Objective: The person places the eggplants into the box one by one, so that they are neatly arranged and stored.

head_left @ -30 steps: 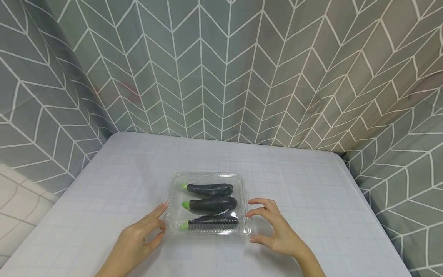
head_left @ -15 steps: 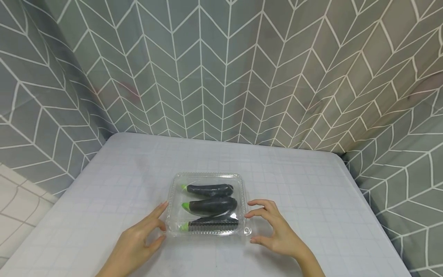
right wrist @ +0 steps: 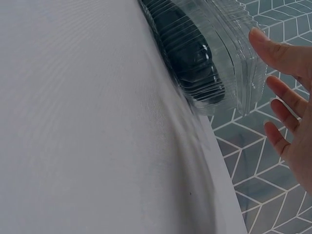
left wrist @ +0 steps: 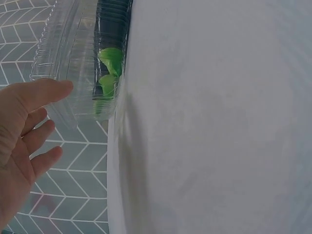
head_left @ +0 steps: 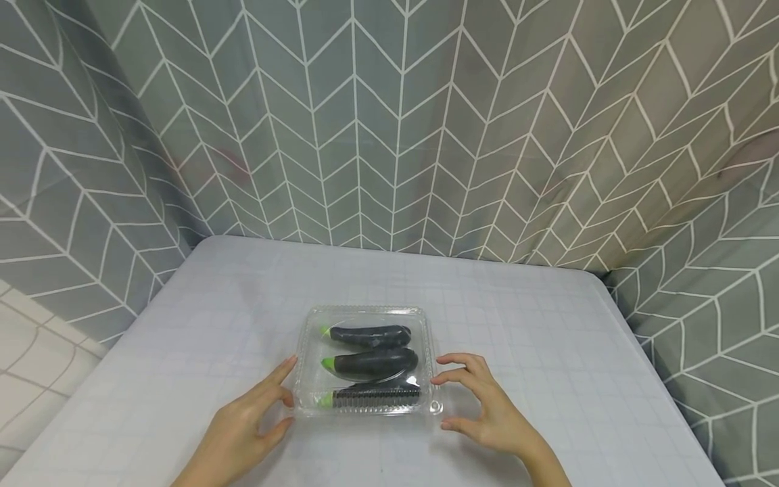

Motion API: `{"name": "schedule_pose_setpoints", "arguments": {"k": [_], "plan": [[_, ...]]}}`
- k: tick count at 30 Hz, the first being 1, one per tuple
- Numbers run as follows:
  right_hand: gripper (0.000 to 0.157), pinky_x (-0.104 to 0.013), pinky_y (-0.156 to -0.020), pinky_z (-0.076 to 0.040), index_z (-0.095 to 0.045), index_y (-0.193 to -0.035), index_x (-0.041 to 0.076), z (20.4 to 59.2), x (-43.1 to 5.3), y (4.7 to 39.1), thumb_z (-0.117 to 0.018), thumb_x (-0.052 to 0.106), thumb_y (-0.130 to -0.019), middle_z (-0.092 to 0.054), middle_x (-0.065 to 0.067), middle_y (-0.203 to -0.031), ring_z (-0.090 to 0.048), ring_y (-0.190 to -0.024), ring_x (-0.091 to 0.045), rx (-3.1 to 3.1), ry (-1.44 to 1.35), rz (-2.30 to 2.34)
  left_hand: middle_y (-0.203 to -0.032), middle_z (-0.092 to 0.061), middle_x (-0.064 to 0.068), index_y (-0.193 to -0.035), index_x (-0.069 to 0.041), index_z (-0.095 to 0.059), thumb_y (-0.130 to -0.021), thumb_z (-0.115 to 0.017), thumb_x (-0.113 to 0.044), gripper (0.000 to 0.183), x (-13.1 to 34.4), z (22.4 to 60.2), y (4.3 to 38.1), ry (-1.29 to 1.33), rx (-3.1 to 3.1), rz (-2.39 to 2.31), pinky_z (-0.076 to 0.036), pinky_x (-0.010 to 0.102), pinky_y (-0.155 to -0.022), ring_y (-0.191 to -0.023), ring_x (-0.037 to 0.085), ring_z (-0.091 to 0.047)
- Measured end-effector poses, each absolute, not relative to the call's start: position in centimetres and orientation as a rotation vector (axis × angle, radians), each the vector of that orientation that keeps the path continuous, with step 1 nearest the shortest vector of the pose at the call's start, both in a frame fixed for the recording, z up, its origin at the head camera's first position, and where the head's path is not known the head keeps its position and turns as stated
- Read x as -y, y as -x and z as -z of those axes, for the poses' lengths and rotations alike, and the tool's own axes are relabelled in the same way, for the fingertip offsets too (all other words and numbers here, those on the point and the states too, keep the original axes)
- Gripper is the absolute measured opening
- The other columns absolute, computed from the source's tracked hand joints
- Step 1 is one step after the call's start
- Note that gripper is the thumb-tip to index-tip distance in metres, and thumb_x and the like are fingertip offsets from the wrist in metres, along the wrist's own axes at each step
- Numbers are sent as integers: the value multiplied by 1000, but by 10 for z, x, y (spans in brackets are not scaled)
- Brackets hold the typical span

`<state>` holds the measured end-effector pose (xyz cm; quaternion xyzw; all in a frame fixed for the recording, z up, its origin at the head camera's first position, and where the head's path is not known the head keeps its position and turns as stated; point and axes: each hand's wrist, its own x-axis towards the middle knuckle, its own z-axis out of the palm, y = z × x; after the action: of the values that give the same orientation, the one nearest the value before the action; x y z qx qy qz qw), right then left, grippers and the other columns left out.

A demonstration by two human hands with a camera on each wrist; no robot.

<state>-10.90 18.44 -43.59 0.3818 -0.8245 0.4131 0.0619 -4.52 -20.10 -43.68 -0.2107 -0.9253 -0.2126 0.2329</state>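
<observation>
A clear plastic clamshell box (head_left: 309,345) lies on the table in the head view, its lid down. Inside are three dark eggplants with green stem ends, the middle eggplant (head_left: 376,364) showing best. My left hand (head_left: 240,423) is at the box's left edge, fingertips right at the rim and fingers loosely bent. On the other side my right hand (head_left: 487,409) curves beside the right edge, thumb and fingers spread apart. The left wrist view shows the thumb overlapping the box's rim (left wrist: 61,105) near the green stems. In the right wrist view the thumb tip is close to the rim (right wrist: 246,87).
A white cloth with faint grid lines covers the table (head_left: 523,311). Grey curtains (head_left: 389,122) with a white chevron pattern stand behind and at both sides. White tiles (head_left: 42,358) show at the lower left.
The head view has shifted very slightly. Both hands and the box keep their places relative to each other.
</observation>
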Motion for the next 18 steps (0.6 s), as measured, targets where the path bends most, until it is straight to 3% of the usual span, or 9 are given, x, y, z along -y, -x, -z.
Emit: {"name": "schedule_pose_setpoints", "arguments": {"k": [3,5,7,9,11,13,16,18], "plan": [[63,-32,-100,-36,-61,-120,21,436,-185,109,-88,13,-64,-46,-5,-137,-34,-126,-20,2483,-1165,-1243,-143,-50,2,-85,-25,-59,-58,-87,-11,42,201,437,44,580,2532,580,-50,15,-67,-96,14,-67],[64,-32,-100,-36,-60,-121,22,436,-185,109,-88,13,-64,-46,-5,-136,-34,-125,-21,2478,-1169,-1240,-143,-51,2,-92,-24,-62,-58,-87,-11,44,201,438,44,589,2524,590,-46,12,-63,-82,6,-64],[64,-32,-100,-36,-60,-122,21,436,-186,109,-88,13,-65,-46,-6,-136,-34,-124,-21,2473,-1174,-1237,-143,-50,3,-93,-24,-61,-59,-87,-10,45,200,439,43,593,2527,611,-41,11,-57,-70,-1,-55],[65,-32,-99,-36,-60,-123,22,436,-187,109,-88,14,-65,-46,-6,-136,-34,-124,-21,2470,-1182,-1231,-138,-55,-1,-106,-22,-62,-60,-87,-12,54,200,439,42,580,2542,651,-37,11,-52,-60,-7,-40],[66,-32,-100,-36,-59,-125,22,435,-187,109,-88,14,-66,-46,-5,-136,-34,-124,-21,2471,-1186,-1228,-125,-61,-10,-127,-17,-57,-61,-89,-17,74,200,437,41,547,2560,684,-38,13,-53,-60,-7,-35],[67,-32,-100,-37,-58,-126,22,433,-188,109,-87,14,-66,-46,-5,-136,-34,-125,-21,2475,-1183,-1224,-110,-60,-18,-140,-16,-49,-61,-90,-23,89,200,435,40,510,2568,700,-42,17,-55,-65,-4,-43],[68,-33,-100,-37,-58,-127,22,431,-189,108,-87,14,-67,-45,-4,-137,-34,-125,-21,2483,-1176,-1221,-104,-56,-22,-148,-18,-38,-62,-90,-29,102,201,431,39,455,2571,697,-49,24,-62,-77,4,-51],[67,-33,-99,-38,-58,-127,22,430,-190,108,-87,14,-67,-45,-4,-137,-34,-125,-21,2483,-1174,-1214,-104,-56,-21,-147,-16,-40,-65,-89,-29,97,202,429,40,426,2569,682,-52,29,-66,-83,9,-54]]}}
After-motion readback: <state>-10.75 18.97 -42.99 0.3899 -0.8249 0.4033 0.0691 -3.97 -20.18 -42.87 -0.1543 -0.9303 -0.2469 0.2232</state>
